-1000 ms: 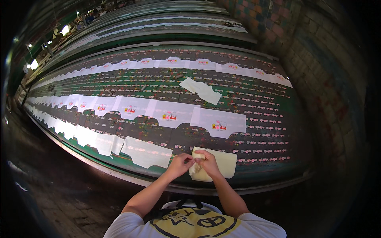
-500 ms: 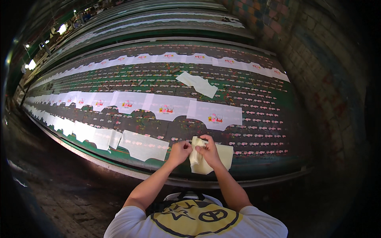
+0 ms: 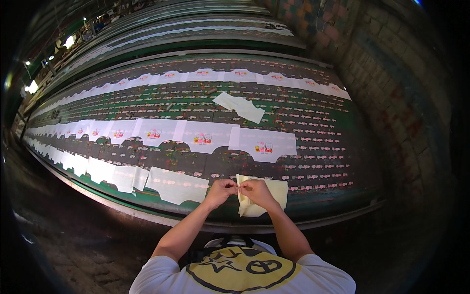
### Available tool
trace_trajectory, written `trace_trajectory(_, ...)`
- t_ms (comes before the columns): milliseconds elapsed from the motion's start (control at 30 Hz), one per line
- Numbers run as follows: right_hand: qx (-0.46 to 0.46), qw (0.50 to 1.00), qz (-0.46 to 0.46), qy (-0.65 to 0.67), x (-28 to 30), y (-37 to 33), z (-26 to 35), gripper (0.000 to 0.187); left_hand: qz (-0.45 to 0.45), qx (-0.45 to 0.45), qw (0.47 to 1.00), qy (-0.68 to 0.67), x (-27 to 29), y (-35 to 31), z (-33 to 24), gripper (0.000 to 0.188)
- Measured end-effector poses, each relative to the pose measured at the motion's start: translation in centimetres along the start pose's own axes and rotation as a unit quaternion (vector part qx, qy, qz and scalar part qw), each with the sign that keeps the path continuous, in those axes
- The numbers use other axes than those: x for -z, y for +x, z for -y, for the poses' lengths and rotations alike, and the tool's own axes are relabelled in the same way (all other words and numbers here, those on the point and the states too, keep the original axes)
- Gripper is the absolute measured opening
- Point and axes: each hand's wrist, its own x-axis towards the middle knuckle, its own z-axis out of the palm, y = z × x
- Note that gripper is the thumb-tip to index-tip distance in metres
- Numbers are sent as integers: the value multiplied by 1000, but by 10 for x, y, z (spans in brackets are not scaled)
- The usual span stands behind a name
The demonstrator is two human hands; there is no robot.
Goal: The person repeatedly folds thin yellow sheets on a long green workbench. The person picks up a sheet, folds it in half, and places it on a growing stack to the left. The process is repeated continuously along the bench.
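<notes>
A stack of pale yellow cut fabric pieces (image 3: 276, 192) lies at the near edge of the long table, its left side raised. My right hand (image 3: 255, 192) reaches over the stack, fingers closed on its left edge. From the left, my left hand (image 3: 222, 192) pinches at that same edge, and the two hands' fingertips nearly meet. How many layers each pinch holds is hidden by the fingers. Just left of my hands, a plain whitish fabric piece (image 3: 177, 185) lies flat on the table.
Printed white fabric pieces lie in a near row (image 3: 262, 144) and a far row (image 3: 240, 75) along the dark, colour-spotted table (image 3: 318, 157). A loose pale piece (image 3: 240, 106) rests between them. A block wall (image 3: 391, 88) stands right; more long tables (image 3: 196, 36) stretch behind.
My right hand has come down over the stack, and its fingers have moved left to the edge. The bunched, upright folded layers now lie lower. My left hand stays beside them.
</notes>
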Motion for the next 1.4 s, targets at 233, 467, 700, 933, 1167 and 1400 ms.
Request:
trace_trajectory(233,-30,998,-37,48,-16,-2,-6,17,14,17,996,-81,5,5,12,5)
trace_trajectory(467,-65,990,-71,103,-35,-4,-21,14,25,84,974,-210,9,1,20,5)
trace_trajectory(700,-100,971,-114,184,-36,-6,-40,9,38,107,956,-271,19,2,24,8)
trace_trajectory(933,-88,807,-149,565,14,-17,-79,33,59,67,940,-328,52,1,18,25)
trace_trajectory(1167,93,874,-231,418,111,-54,-84,50,-8,-49,930,-365,129,-25,-43,36)
trace_trajectory(1400,53,845,-296,441,206,-94,-58,36,69,-133,947,-284,155,-29,-112,32)
